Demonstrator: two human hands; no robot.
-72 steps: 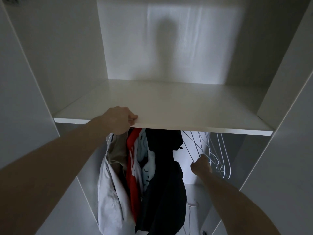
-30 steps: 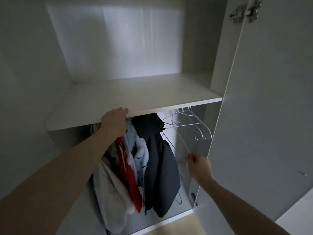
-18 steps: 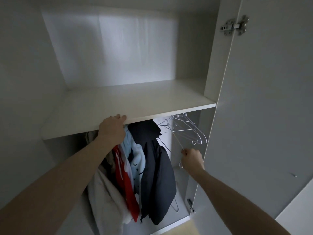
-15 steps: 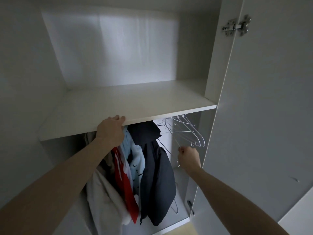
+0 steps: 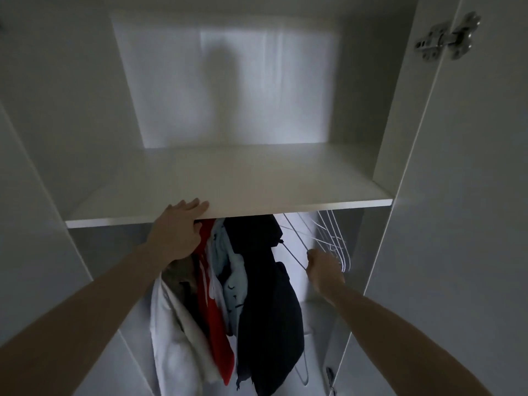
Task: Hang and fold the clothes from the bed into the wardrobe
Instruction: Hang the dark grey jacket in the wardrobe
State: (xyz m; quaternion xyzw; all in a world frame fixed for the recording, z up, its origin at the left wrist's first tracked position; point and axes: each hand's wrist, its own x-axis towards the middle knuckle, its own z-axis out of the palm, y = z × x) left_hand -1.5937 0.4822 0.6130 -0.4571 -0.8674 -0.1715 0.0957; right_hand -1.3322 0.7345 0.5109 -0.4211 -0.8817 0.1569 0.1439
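I face the open white wardrobe. My left hand rests on the front edge of the white shelf, fingers straight on top. Below the shelf hang several garments: a white one, a red one, a light blue one and a dark jacket. My right hand grips a thin white wire hanger that slants up toward the rail, which the shelf hides. More empty white hangers hang to the right.
The open wardrobe door stands at my right, with a metal hinge near its top. The left side panel is close by. Another hanger hangs low behind the dark jacket.
My view has swung left and centred on the wardrobe. My right hand has risen with the wire hanger toward the rail. My left hand stays on the shelf edge, its fingers now straighter.
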